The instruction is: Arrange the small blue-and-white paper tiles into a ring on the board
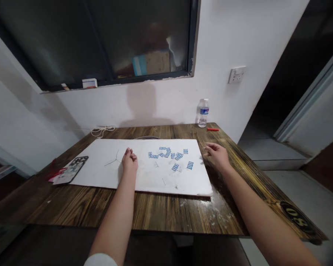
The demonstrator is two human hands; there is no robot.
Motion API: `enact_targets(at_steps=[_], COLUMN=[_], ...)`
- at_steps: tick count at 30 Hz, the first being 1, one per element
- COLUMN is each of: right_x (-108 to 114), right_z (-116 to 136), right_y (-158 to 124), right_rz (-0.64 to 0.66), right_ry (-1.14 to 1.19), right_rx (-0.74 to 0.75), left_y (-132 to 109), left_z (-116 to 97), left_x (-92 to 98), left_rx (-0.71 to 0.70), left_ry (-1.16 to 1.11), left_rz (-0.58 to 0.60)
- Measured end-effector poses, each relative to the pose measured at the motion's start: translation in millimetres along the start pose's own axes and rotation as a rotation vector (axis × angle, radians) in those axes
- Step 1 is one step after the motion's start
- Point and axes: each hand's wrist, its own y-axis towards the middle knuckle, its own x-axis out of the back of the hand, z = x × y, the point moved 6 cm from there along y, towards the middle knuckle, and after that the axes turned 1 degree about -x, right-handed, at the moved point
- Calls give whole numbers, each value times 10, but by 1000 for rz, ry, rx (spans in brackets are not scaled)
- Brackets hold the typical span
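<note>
A white-walled room frames the scene, its dark-framed window (141, 37) set above a brown wood-grain bench (161, 212), as I watch from afar through the head camera. Across the bench lies a white board (91, 177), and over it reach two bare arms. The left hand (130, 159) hangs over the middle of the board, its fingers curled inward in a loose fist — I cannot tell whether anything is held inside. Just to its left are thin dark strands (112, 161), spread in a forked shape; whether one reaches the fingers is too fine for me to see. The right hand (217, 154) is at the board's right edge, thumb and fingers bent close toward one another, and I cannot make out what, if anything, sits between the tips. Between the hands, small blue-striped pieces (167, 152) lie scattered on the right half of the board, most in a loose cluster, two nearer to me. A black-edged patterned case (77, 168) lies over the board's left end, beside a red item (58, 174). Behind the board sit a coiled white cable (102, 129), a clear bottle (203, 113) with a blue label, and a red stick (213, 129).
</note>
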Motion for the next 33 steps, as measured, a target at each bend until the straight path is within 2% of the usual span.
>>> enact_targets(at_steps=[4, 8, 12, 16, 19, 21, 26, 28, 33], right_x=[-26, -60, -155, -283, -333, -359, -490, -519, -563], right_z=[-109, -119, 33, 121, 62, 8, -21, -23, -22], right_y=[-18, -90, -104, -121, -129, -147, -288, -326, -361], right_rz=[46, 89, 270, 448, 478, 484, 566, 582, 584], right_ry=[233, 164, 4, -225, -341, -441, -927, -986, -959], right_rx=[-155, -210, -54, 113, 150, 174, 397, 404, 379], left_y=[-55, -121, -148, -244, -307, -314, -237, -204, -172], left_z=[50, 96, 46, 17, 48, 61, 75, 85, 142], left_x=[-55, -94, -141, -317, -391, -402, -337, -311, -288], left_rx=[109, 177, 121, -22, -58, -62, -61, -46, 16], left_ry=[46, 109, 124, 358, 425, 400, 405, 392, 287], left_rz=[106, 162, 221, 444, 531, 552, 511, 498, 505])
